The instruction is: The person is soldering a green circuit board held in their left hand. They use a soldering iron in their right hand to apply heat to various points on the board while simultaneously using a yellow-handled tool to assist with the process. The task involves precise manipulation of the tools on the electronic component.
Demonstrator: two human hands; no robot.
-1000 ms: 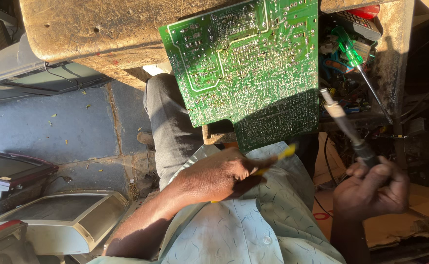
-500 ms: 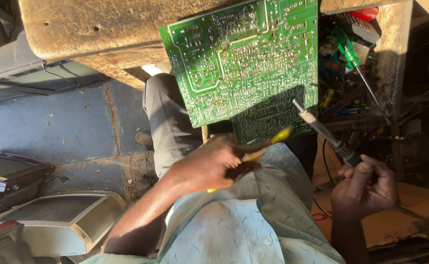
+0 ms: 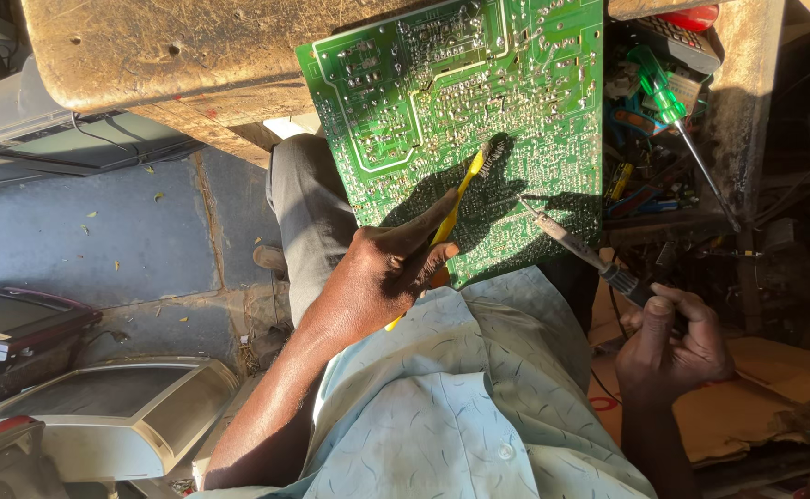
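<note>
left hand is gripping a yellow brush, bristles touching the green board | right hand is gripping a soldering iron, tip pointing at the board | both arms are reaching forward

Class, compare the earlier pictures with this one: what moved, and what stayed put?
The left hand pushed the yellow brush up onto the green circuit board. The right hand brought the soldering iron leftward until its tip reached the board. Both grips unchanged; the board and green screwdriver stayed put.
</note>
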